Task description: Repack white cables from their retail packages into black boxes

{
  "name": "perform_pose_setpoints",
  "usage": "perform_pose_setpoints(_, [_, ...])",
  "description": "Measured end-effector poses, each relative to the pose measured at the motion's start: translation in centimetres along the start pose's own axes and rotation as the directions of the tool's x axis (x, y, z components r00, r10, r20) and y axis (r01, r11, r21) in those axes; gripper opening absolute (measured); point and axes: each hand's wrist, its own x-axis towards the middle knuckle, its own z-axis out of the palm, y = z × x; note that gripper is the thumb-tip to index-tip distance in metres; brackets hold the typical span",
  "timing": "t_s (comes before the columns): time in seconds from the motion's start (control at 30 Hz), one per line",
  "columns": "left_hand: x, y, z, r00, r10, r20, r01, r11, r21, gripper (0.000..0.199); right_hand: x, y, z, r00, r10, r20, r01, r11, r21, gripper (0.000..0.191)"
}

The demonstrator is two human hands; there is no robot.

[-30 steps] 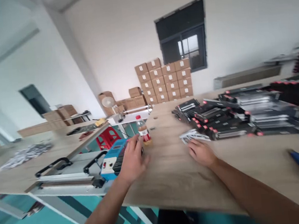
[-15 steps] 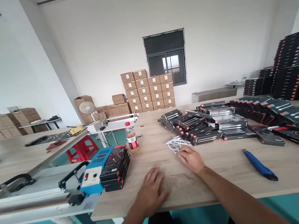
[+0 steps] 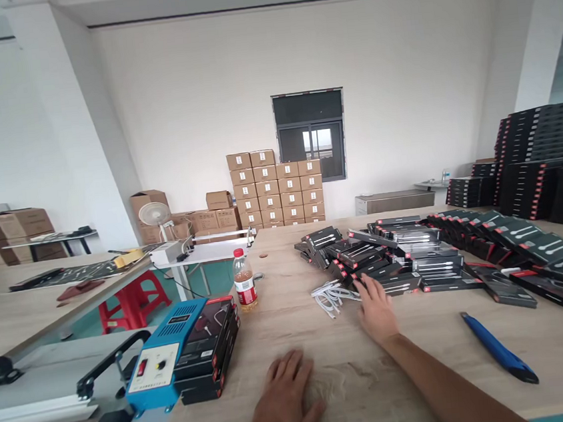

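Right hand (image 3: 379,315) shifted from cables (image 3: 331,298) toward boxes (image 3: 435,266), fingers spread, gripping nothing visible; cables lie loose. Left hand (image 3: 284,399) open, palm down on surface (image 3: 326,344).

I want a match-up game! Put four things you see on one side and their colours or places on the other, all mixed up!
Things:
1. bottle
2. cables
3. long slim tool
4. stacked cardboard boxes

Clues:
A. blue, with a black end
B. brown, by the wall
C. has a red cap
D. white, lying next to the right hand

Right pairs: 1-C, 2-D, 3-A, 4-B
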Motion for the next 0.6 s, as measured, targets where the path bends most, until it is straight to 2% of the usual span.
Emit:
perform_pose_setpoints(0.1, [0.0,0.1,0.1,1.000,-0.010,-0.018,0.010,0.999,-0.040,0.068,0.9,2.8,-0.7,0.999,0.046,0.001,-0.046,0.999,-0.028,0.066])
perform_pose_setpoints(0.23, [-0.1,-1.3,1.1,0.999,0.003,-0.032,-0.006,0.996,-0.092,0.069,1.6,6.1,-3.3,0.998,-0.062,0.021,0.062,0.998,0.009,0.045])
perform_pose_setpoints(0.3, [0.3,-2.2,1.5,0.999,-0.013,-0.042,0.005,0.983,-0.185,0.072,1.5,6.5,-5.1,0.990,-0.138,0.007,0.138,0.990,0.033,0.036])
perform_pose_setpoints(0.37, [1.4,-2.5,1.5,0.987,-0.116,-0.107,0.066,0.917,-0.394,0.071,1.1,5.5,-7.0,0.976,-0.216,-0.041,0.218,0.974,0.064,0.033])
perform_pose_setpoints(0.4, [2.2,-2.3,1.2,0.971,-0.201,-0.131,0.098,0.831,-0.548,0.070,0.7,4.4,-8.0,0.963,-0.257,-0.079,0.263,0.961,0.085,0.032])
perform_pose_setpoints(0.43, [3.3,-1.8,0.9,0.952,-0.283,-0.116,0.120,0.694,-0.710,0.072,0.3,3.0,-8.8,0.939,-0.315,-0.136,0.333,0.932,0.140,0.031])
perform_pose_setpoints(0.47, [4.4,-1.1,0.4,0.945,-0.325,-0.049,0.130,0.507,-0.852,0.076,-0.1,1.2,-9.5,0.911,-0.364,-0.193,0.399,0.896,0.195,0.032])
perform_pose_setpoints(0.5, [5.7,-0.1,0.0,0.952,-0.300,0.060,0.150,0.287,-0.946,0.080,-0.3,-0.6,-10.0,0.886,-0.404,-0.228,0.454,0.857,0.245,0.035])
perform_pose_setpoints(0.53, [6.9,0.9,-0.4,0.965,-0.201,0.171,0.190,0.082,-0.978,0.082,-0.5,-2.5,-10.3,0.852,-0.451,-0.264,0.516,0.808,0.284,0.036])
perform_pose_setpoints(0.57, [8.1,2.0,-0.7,0.966,-0.091,0.243,0.236,-0.083,-0.968,0.078,-0.6,-4.2,-10.4,0.821,-0.496,-0.282,0.568,0.762,0.311,0.035])
perform_pose_setpoints(0.6, [9.2,3.0,-0.9,0.961,-0.006,0.277,0.271,-0.192,-0.943,0.071,-0.6,-5.4,-10.3,0.789,-0.542,-0.289,0.613,0.723,0.318,0.034])
